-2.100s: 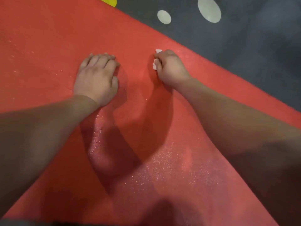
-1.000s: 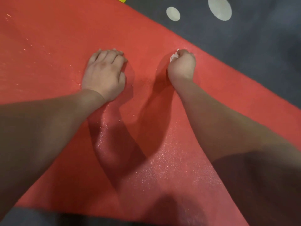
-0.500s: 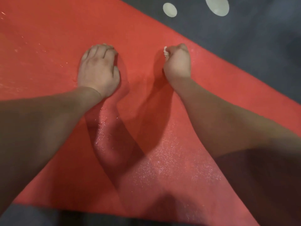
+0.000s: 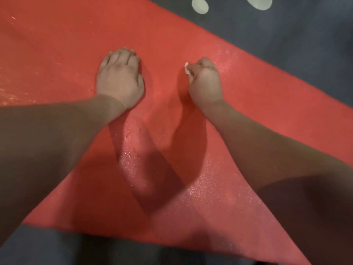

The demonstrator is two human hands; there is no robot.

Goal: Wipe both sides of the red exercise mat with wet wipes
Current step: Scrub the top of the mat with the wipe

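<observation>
Spreading flat over the grey floor (image 4: 286, 39), running from near left to far right: red exercise mat (image 4: 57, 44), one face up. Pressing down on it left of centre with the left hand (image 4: 119, 79) — fingers side by side, tips tucked, holding nothing visible. Clamping a balled wet wipe (image 4: 187, 69) in the right hand (image 4: 205, 83), fist tight, only a white scrap showing at its left side. Keeping the left planted over the last two seconds; shuttling the right in short strokes, now drawn slightly nearer, away from the far right edge. Leaving wet sheen beside the fist and toward the near edge — judging this face partly wiped, the underside probably still waiting.
</observation>
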